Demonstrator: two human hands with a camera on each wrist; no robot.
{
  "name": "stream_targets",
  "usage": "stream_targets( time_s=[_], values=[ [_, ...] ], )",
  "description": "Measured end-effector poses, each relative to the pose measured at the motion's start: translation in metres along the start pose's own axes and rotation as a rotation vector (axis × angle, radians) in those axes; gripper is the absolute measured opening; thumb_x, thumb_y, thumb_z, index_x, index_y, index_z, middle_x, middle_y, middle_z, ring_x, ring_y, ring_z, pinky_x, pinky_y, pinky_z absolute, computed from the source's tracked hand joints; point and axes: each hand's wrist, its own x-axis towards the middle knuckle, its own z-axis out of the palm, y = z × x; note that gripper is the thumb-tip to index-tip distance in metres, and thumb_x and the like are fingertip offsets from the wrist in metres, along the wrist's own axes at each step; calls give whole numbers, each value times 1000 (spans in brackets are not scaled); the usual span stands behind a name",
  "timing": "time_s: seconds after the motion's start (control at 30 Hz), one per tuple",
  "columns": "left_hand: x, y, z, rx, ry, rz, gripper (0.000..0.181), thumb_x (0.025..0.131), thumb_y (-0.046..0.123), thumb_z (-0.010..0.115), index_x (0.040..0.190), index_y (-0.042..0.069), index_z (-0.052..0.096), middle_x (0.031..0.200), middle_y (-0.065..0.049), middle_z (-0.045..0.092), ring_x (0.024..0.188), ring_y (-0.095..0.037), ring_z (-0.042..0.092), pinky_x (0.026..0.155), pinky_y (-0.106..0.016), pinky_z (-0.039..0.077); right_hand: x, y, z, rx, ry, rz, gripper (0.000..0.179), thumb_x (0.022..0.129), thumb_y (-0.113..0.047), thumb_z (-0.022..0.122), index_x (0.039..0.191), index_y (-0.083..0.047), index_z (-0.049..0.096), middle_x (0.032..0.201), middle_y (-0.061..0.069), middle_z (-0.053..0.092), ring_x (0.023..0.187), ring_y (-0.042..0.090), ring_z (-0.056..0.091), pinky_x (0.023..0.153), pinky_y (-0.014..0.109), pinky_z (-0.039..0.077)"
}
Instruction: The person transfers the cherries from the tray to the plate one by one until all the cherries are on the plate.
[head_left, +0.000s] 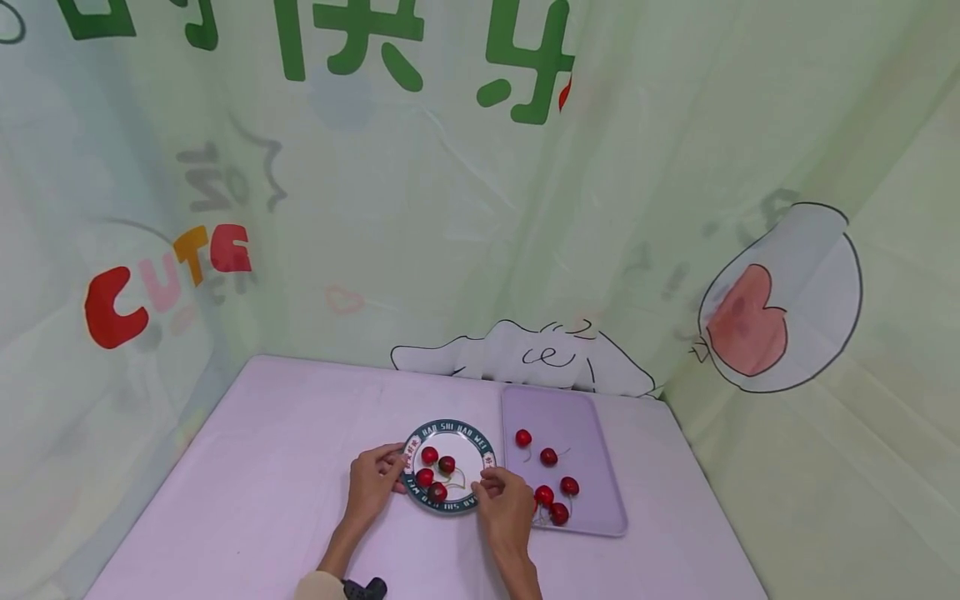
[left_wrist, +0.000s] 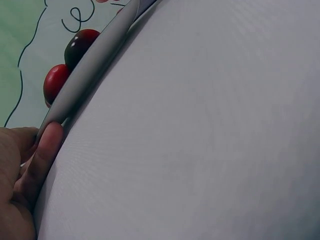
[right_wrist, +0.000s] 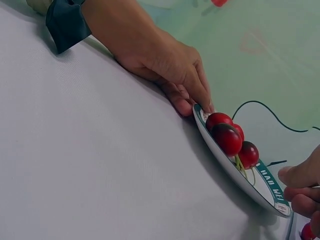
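Observation:
A white plate (head_left: 468,454) with a dark green lettered rim carries several red cherries (head_left: 425,477) with stems, bunched on its left half. My left hand (head_left: 371,479) grips the plate's left rim; in the left wrist view its thumb and a finger (left_wrist: 50,140) lie on either side of the edge. Over the right rim is my right hand (head_left: 506,504), fingers bent and thumb above the plate; whether they pinch the rim cannot be told. In the right wrist view the right fingertips (right_wrist: 297,197) overlap the plate's near edge.
Right of the plate lies a light purple tray (head_left: 600,521) with several cherries (head_left: 569,486), some partly hidden behind my right hand. A pale cloth covers the table (head_left: 285,450). Printed curtains (head_left: 450,208) hang behind and at both sides.

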Motion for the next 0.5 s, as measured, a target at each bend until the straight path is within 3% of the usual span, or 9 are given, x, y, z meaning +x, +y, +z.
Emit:
stream_targets(
  time_s=[0.13,0.37,0.5],
  values=[
    [-1,1,0,9,4,-5,34,104,8,74,137,-1,73,91,-11,77,57,-14,71,58,-16,58,4,16,2,-6,30,-24,19,83,-6,94,100,-9,86,82,0,79,72,9,64,65,19,56],
    [-2,3,-1,11,10,-3,33,103,8,74,135,-1,74,90,-11,76,56,-13,71,58,-15,57,5,13,-18,-11,22,-42,22,81,-7,96,101,-8,86,82,2,80,73,12,66,65,21,53],
    [-2,4,-1,18,6,4,34,104,8,74,136,-1,73,91,-10,77,56,-13,70,58,-15,57,11,24,-21,-25,33,-32,24,80,-7,97,101,-8,85,82,1,80,72,11,66,64,21,52]
  ],
)
